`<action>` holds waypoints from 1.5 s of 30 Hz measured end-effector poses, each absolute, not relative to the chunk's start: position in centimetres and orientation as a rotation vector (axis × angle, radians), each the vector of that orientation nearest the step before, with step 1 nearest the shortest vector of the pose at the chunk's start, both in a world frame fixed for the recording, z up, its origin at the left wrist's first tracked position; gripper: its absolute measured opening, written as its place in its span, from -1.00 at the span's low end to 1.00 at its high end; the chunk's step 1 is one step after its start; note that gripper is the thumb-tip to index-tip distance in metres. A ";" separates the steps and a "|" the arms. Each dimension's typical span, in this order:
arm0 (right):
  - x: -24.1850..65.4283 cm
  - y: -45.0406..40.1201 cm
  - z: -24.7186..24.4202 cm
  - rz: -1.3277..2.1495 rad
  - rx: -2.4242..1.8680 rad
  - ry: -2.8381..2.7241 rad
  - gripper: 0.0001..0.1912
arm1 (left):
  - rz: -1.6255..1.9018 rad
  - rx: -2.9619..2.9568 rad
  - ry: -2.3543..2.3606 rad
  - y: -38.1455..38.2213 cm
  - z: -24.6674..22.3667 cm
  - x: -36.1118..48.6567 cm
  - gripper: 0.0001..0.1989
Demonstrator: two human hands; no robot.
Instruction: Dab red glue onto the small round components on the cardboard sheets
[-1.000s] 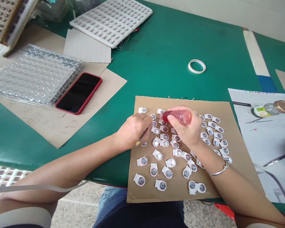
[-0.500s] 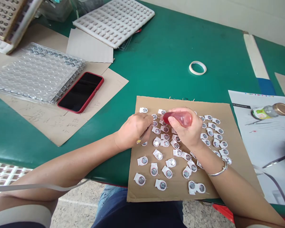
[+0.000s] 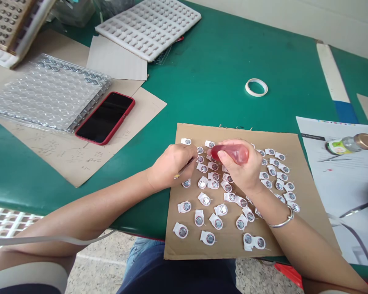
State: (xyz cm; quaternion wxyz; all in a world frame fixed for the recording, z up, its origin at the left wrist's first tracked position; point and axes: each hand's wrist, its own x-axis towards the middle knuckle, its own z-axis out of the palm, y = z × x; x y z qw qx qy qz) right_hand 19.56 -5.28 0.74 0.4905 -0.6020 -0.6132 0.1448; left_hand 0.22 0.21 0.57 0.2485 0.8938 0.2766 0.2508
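Note:
My right hand is wrapped round a small red translucent squeeze bottle, tilted with its narrow end to the left. My left hand is closed on slim metal tweezers, whose yellowish rear end sticks out below the fingers. Both hands are over a brown cardboard sheet. Across the sheet lie several small round metallic parts on white tabs, such as one part below the hands. Whatever is at the tweezer tips and the bottle's nozzle is too small or hidden to make out.
A red-cased phone lies beside a clear blister tray at left. Behind are a white slotted tray and grey card. A tape roll is further back. At right, a glass jar lies on printed paper.
The tweezers in my left hand have turned slightly, so their legs now look like one thin line. My right hand and the bottle stay almost where they were.

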 end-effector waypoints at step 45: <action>19.3 -5.4 0.6 0.398 -1.358 -1.537 -0.78 | 0.651 2.110 0.926 1.4 0.6 0.1 -0.94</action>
